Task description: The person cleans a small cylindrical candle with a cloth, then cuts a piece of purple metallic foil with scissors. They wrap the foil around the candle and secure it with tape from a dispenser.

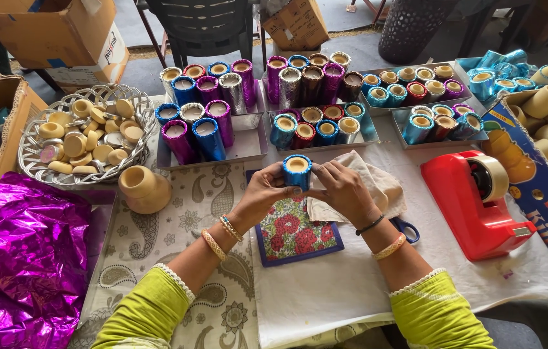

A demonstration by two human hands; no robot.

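While both hands [306, 187] pinch one blue foil-wrapped cup [297, 170], two bare cups [144, 189] wait.

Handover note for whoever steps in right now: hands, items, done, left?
Left hand and right hand together hold one blue foil-wrapped cup over the floral mat.
Done: many wrapped cups fill the trays behind.
Left: a bare cup by the basket, more bare cups in the box at right.
Purple foil lies at left, red tape dispenser at right.

Grey floor [358, 48]; dark plastic chair [203, 26] behind cloth-covered table [325, 297].
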